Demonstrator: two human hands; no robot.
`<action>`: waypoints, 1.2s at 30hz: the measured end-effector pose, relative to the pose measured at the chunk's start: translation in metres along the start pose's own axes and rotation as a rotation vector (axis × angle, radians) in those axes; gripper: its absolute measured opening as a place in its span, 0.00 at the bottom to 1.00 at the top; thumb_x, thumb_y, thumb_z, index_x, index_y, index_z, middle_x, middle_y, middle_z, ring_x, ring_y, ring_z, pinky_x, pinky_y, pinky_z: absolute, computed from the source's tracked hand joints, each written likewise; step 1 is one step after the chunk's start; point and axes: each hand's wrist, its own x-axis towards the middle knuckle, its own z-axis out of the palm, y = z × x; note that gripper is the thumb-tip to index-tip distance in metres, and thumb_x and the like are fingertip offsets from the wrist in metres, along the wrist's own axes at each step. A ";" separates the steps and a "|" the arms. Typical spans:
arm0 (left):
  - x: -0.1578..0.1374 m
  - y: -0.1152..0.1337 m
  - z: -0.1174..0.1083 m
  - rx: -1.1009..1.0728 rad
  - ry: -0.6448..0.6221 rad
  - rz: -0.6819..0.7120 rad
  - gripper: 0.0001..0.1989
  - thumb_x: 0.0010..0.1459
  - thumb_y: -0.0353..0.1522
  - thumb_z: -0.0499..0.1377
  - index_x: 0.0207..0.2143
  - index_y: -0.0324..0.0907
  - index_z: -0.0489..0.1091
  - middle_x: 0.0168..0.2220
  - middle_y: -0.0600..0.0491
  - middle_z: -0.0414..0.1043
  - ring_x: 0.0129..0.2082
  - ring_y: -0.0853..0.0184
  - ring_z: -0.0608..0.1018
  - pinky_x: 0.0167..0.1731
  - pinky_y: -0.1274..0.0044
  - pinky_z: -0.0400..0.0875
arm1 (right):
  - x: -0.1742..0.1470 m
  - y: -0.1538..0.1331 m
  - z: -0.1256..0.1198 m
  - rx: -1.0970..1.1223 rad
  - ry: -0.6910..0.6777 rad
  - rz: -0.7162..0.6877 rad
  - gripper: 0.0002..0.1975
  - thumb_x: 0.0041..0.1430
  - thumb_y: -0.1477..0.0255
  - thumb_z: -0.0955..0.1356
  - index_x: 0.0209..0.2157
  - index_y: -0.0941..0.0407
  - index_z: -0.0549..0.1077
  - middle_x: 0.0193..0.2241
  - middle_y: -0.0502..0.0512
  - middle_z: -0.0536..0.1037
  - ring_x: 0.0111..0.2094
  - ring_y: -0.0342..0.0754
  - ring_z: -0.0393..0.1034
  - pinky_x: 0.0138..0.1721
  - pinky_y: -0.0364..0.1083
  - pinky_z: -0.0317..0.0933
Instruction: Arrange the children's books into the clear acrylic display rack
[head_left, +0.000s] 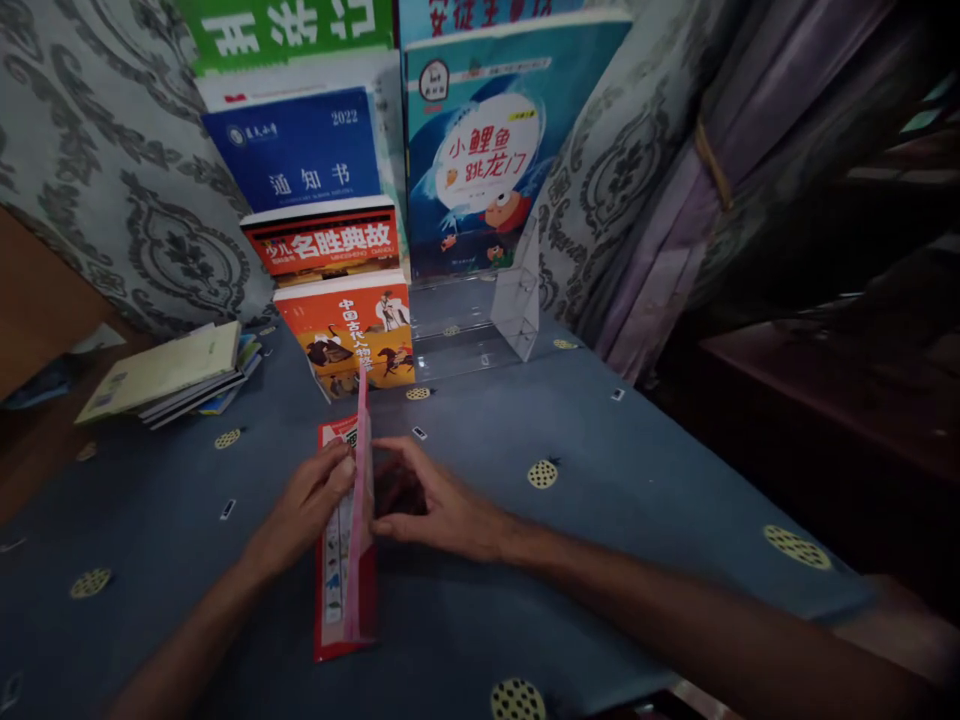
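Observation:
A thin book with a red cover (367, 590) and a pink edge is on the table in front of me. Part of it stands up steeply, seen almost edge-on, and a printed panel with small pictures shows on its left side. My left hand (311, 500) has its fingers closed at the book's left side, with the thumb against the raised part. On the other side, my right hand (442, 510) has index finger and thumb spread, their tips at the raised part. Its other fingers are in shadow. Just beyond stands an orange book (360, 335) with Chinese lettering.
Behind it, a red book (330, 245), a blue booklet (300, 145) and a green book (292, 35) rise in tiers. A teal book (480, 150) stands on a clear plastic rack (517, 310). Several books (172, 370) are stacked at left. A curtain (652, 260) hangs at right.

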 end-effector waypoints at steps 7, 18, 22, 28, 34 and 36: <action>-0.007 -0.001 -0.007 -0.320 0.027 -0.289 0.26 0.52 0.53 0.65 0.40 0.40 0.80 0.35 0.46 0.81 0.38 0.56 0.80 0.38 0.71 0.75 | -0.006 -0.006 0.003 -0.224 0.001 -0.015 0.42 0.58 0.61 0.75 0.68 0.49 0.55 0.50 0.58 0.74 0.45 0.51 0.70 0.47 0.54 0.67; -0.009 0.005 -0.008 -0.681 -0.224 -0.414 0.23 0.49 0.46 0.71 0.42 0.39 0.82 0.34 0.45 0.83 0.32 0.58 0.82 0.39 0.69 0.76 | 0.006 0.003 -0.018 0.005 0.121 0.041 0.36 0.67 0.46 0.61 0.67 0.54 0.59 0.52 0.61 0.74 0.51 0.56 0.70 0.54 0.59 0.66; -0.009 0.002 -0.008 -0.677 -0.222 -0.365 0.21 0.50 0.46 0.71 0.40 0.41 0.82 0.37 0.47 0.83 0.38 0.57 0.82 0.45 0.67 0.75 | 0.009 0.004 -0.023 0.003 0.140 0.055 0.33 0.66 0.44 0.60 0.61 0.52 0.68 0.56 0.59 0.73 0.59 0.57 0.65 0.64 0.60 0.56; -0.011 -0.006 -0.006 -0.569 -0.162 -0.346 0.22 0.50 0.50 0.70 0.37 0.42 0.78 0.47 0.45 0.80 0.45 0.54 0.81 0.47 0.64 0.75 | 0.011 0.010 -0.021 0.161 0.163 0.086 0.35 0.61 0.41 0.64 0.57 0.54 0.69 0.52 0.60 0.76 0.56 0.57 0.70 0.60 0.60 0.62; -0.010 -0.012 -0.001 -0.337 -0.141 -0.221 0.21 0.55 0.52 0.64 0.31 0.42 0.72 0.53 0.45 0.75 0.49 0.53 0.79 0.44 0.65 0.77 | 0.012 0.011 -0.021 0.395 0.133 0.189 0.32 0.55 0.50 0.74 0.54 0.55 0.68 0.45 0.58 0.80 0.40 0.51 0.78 0.45 0.53 0.73; -0.007 -0.020 -0.003 -0.182 -0.058 -0.139 0.20 0.58 0.51 0.61 0.33 0.43 0.72 0.51 0.46 0.75 0.47 0.56 0.79 0.43 0.66 0.77 | 0.011 0.011 -0.023 0.452 0.129 0.215 0.31 0.52 0.55 0.76 0.53 0.55 0.69 0.45 0.57 0.81 0.39 0.51 0.79 0.43 0.52 0.74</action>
